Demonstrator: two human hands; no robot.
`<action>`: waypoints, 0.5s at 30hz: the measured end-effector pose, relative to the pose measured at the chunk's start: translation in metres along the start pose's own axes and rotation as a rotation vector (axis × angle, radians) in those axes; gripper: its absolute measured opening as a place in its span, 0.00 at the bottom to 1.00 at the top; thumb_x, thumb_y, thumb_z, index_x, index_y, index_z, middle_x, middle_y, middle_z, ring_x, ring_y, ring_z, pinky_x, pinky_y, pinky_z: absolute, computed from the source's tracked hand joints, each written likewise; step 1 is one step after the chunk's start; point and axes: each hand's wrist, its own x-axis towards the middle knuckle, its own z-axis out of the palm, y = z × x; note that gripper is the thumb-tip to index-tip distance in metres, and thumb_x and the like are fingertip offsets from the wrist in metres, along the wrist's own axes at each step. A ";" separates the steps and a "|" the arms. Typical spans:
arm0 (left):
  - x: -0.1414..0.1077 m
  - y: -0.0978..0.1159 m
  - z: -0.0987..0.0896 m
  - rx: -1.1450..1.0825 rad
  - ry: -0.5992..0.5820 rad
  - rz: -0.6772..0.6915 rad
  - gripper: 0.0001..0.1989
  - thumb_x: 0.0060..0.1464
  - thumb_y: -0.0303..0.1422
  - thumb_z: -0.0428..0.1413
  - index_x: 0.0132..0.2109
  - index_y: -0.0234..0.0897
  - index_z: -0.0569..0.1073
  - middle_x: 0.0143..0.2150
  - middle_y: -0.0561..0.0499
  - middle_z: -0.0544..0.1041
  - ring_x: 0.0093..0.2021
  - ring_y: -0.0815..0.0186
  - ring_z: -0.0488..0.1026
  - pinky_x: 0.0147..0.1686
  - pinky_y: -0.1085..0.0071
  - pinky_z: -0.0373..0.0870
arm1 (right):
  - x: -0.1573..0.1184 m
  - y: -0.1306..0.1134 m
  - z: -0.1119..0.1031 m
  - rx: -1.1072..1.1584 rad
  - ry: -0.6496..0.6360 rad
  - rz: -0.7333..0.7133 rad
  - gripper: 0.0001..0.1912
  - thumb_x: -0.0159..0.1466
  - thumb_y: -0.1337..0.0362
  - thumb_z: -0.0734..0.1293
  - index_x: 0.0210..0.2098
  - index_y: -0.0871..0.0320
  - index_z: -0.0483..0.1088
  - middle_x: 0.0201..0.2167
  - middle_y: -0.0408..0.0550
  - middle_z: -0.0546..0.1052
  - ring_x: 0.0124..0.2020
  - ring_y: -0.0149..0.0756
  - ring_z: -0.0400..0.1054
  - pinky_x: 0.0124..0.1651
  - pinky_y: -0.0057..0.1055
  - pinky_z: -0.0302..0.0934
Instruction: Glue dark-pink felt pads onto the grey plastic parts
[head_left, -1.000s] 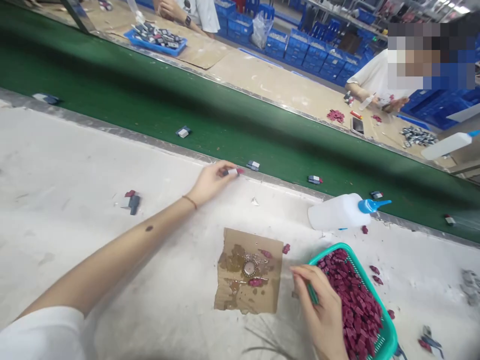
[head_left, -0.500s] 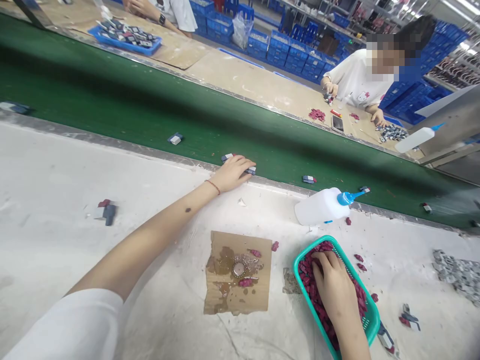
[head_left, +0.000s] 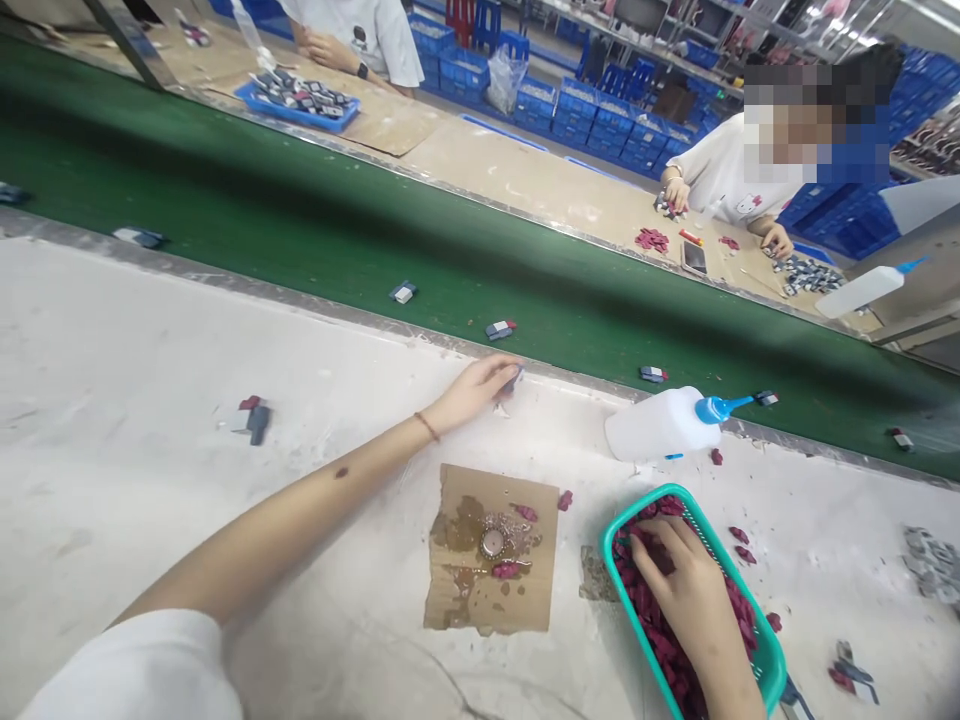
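Note:
My left hand (head_left: pixel 487 385) is closed around a small dark blue and white plastic piece (head_left: pixel 514 378), just on my side of the belt's edge. Down in a green basket (head_left: pixel 772 655) of small maroon parts (head_left: pixel 660 625), my right hand (head_left: pixel 686 580) has its fingers bent among the parts; its fingertips are partly hidden, and whether they pinch one I cannot make out. Between the hands lies a cardboard piece (head_left: pixel 525 610) with wet stains, a round metal cap (head_left: pixel 493 543) and two maroon parts. A white squeeze bottle (head_left: pixel 660 425) with a blue nozzle lies behind the basket.
A green conveyor belt (head_left: pixel 315 260) crosses beyond the worktable, carrying several blue, white and maroon pieces. One assembled piece (head_left: pixel 256 420) lies at left on the table; grey pieces (head_left: pixel 930 560) lie at right. Two people sit across the belt, near a blue tray (head_left: pixel 300 112).
My left hand has drawn back from the belt to the table side with a blue and white piece. My right hand stays in the basket. The whole view has shifted slightly.

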 end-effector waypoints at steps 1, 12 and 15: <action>-0.014 0.002 -0.002 -0.063 -0.027 -0.026 0.20 0.66 0.40 0.43 0.51 0.30 0.71 0.38 0.43 0.76 0.34 0.62 0.75 0.37 0.63 0.75 | 0.000 -0.002 -0.002 0.102 -0.001 0.055 0.14 0.67 0.55 0.61 0.34 0.56 0.74 0.32 0.51 0.79 0.31 0.42 0.76 0.35 0.37 0.73; -0.122 0.034 -0.009 -0.783 -0.143 -0.530 0.21 0.48 0.50 0.65 0.39 0.36 0.75 0.37 0.50 0.77 0.34 0.66 0.72 0.38 0.68 0.70 | 0.006 -0.019 -0.008 0.836 0.125 0.505 0.14 0.52 0.53 0.76 0.32 0.56 0.79 0.26 0.49 0.83 0.27 0.42 0.78 0.33 0.36 0.76; -0.135 0.034 -0.005 -0.779 -0.149 -0.541 0.21 0.48 0.49 0.65 0.41 0.37 0.76 0.38 0.49 0.78 0.35 0.65 0.73 0.38 0.68 0.70 | 0.009 -0.032 -0.010 1.015 0.108 0.490 0.15 0.52 0.51 0.77 0.28 0.57 0.77 0.24 0.50 0.82 0.24 0.40 0.77 0.29 0.34 0.75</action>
